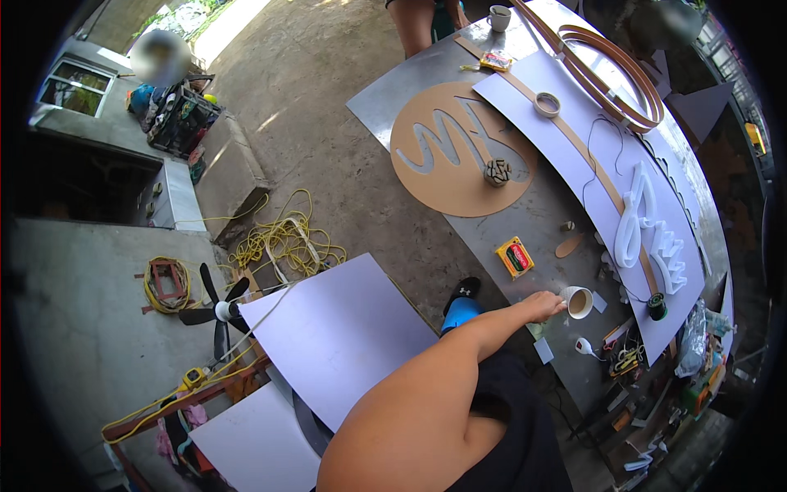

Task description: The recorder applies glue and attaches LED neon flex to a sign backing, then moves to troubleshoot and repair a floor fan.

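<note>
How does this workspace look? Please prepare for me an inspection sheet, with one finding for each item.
Surface: grey metal table, largely covered.
Job's things: white cup, upright, brown drink inside.
Clutter: round brown board with cutouts, yellow package, white panel with a tape roll on it.
Hands: left hand holds the cup at its handle side; right hand not in view.
Cables: yellow cord, tangled on the floor.
Surroundings: black-bladed fan; another person near the table's far end.
</note>
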A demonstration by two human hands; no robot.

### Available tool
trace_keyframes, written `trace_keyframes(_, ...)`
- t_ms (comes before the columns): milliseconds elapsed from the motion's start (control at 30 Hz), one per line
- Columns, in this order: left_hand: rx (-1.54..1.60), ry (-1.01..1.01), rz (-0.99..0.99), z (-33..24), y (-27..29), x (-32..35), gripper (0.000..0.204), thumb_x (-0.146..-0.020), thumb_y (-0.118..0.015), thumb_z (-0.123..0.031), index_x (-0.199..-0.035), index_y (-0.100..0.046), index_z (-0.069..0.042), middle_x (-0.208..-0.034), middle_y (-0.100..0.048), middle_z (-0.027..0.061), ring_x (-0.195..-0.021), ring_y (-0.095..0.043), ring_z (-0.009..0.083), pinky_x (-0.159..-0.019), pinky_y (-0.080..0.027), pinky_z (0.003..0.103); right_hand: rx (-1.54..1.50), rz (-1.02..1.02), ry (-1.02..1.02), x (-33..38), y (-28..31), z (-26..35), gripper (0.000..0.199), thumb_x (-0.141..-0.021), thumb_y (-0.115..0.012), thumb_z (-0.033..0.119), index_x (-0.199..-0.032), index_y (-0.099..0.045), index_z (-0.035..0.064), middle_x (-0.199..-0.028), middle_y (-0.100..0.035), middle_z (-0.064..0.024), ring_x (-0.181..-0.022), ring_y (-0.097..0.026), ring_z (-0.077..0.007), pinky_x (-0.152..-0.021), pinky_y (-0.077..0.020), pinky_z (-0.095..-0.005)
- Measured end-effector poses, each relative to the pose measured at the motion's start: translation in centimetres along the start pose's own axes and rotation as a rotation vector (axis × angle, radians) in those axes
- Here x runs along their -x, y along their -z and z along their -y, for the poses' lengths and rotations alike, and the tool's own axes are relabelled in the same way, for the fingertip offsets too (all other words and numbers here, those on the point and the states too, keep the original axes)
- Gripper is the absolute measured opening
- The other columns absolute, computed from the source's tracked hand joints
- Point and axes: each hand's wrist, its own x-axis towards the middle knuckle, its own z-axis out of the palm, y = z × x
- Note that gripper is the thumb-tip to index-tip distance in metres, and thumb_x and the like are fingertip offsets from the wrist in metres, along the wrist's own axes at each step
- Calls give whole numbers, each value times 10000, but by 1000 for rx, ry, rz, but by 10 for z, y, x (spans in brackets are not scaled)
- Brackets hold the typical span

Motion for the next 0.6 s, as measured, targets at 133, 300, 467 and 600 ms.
trace_keyframes(133, 5, 63, -65, -10, -2, 12, 382, -975, -477, -374, -1077, -592, -24, -967, -660, 250, -947, -624, 430, -829, -484, 516, 105, 78, 88, -14, 8, 15, 223, -932, -600, 141, -1035, -658, -47, -862, -690, -105, -778, -648, -160, -704, -511, -288)
trace_keyframes(300, -5, 231, -266, -34, -4, 59, 442, -920, -578, -254, -1266, -410, -35, -1017, -641, 255, -962, -632, 422, -842, -494, 504, 230, 193, 205, -27, 24, 15, 228, -930, -606, 149, -1030, -658, -49, -870, -694, -110, -794, -653, -165, -716, -512, -291)
trace_keyframes(467, 58, 324, -576, -11, -9, 161, 413, -889, -608, -201, -1241, -434, -73, -1045, -629, 193, -988, -629, 376, -836, -498, 474, 318, 299, 305, -42, 40, 15, 234, -928, -611, 157, -1025, -657, -51, -878, -698, -115, -809, -657, -171, -729, -513, -295)
trace_keyframes(600, 182, 606, -715, 42, -21, 267, 367, -891, -608, -222, -1194, -475, -63, -994, -652, 191, -983, -630, 380, -827, -493, 473, 382, 381, 405, -40, 33, 45, 239, -926, -615, 163, -1021, -657, -53, -884, -701, -119, -822, -661, -175, -739, -513, -298)
